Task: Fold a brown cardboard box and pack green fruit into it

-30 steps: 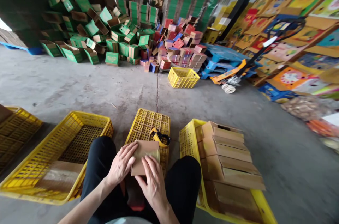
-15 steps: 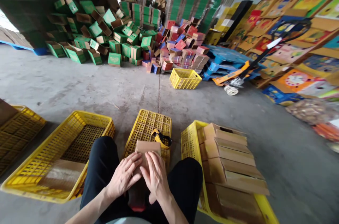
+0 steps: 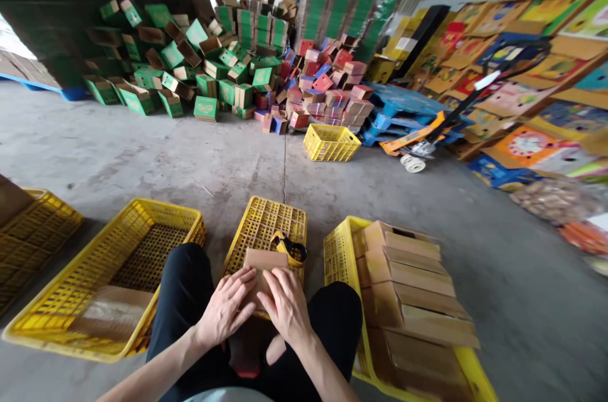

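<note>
A small brown cardboard box [image 3: 266,258] rests on an upturned yellow crate [image 3: 266,218] between my knees. My left hand [image 3: 230,304] lies over the box's left side, its fingers stretched out. On the right side of the box's top, my right hand [image 3: 285,301] rests with fingers spread. Neither hand wraps round the box. Just beyond the box, a yellow and black tape dispenser [image 3: 291,247] sits on the crate's right part.
At my right, a yellow crate [image 3: 338,259] holds several brown cartons [image 3: 413,282]. The left yellow crate [image 3: 126,231] contains one taped carton [image 3: 114,313]. Another yellow crate [image 3: 332,142] stands ahead, near blue pallets [image 3: 403,104], a pallet jack [image 3: 422,136] and heaped green boxes [image 3: 204,107].
My hands have moved slightly apart on the box, uncovering more of its top. The right hand has shifted a little to the right.
</note>
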